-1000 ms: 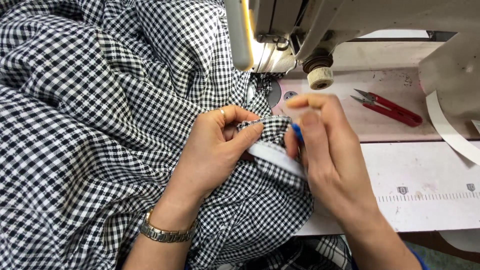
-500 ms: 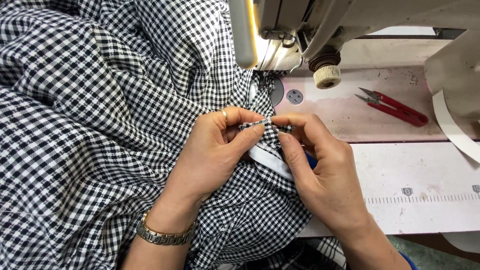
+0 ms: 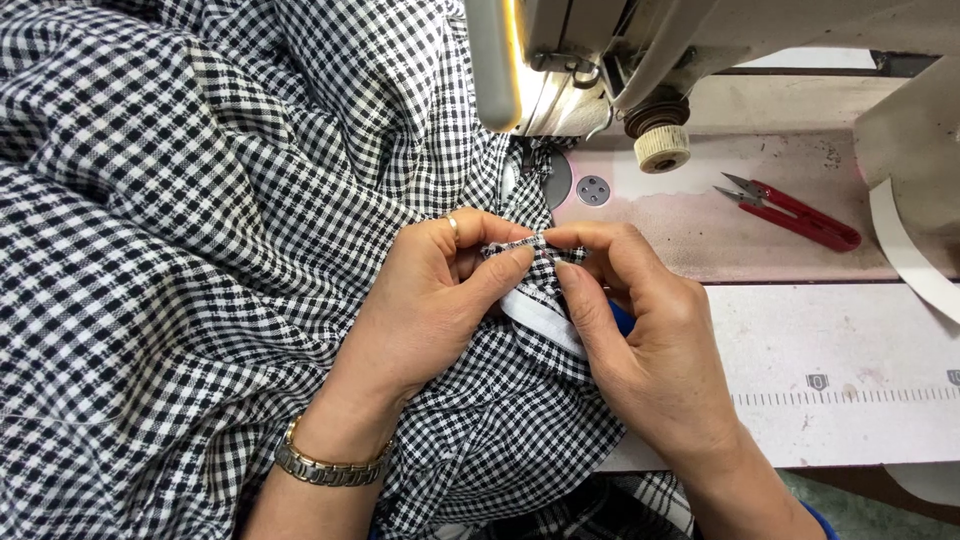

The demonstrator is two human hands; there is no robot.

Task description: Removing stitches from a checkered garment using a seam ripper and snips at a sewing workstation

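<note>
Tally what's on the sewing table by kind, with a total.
Checked fabric: 1
White strip: 1, pinched with the fabric by left hand and right hand
Red snips: 1
Sewing machine: 1
Total: 4

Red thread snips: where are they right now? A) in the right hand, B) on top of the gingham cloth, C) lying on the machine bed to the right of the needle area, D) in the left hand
C: the red thread snips lie untouched on the machine bed, while the left hand and right hand both pinch a folded edge of the gingham cloth.
</note>
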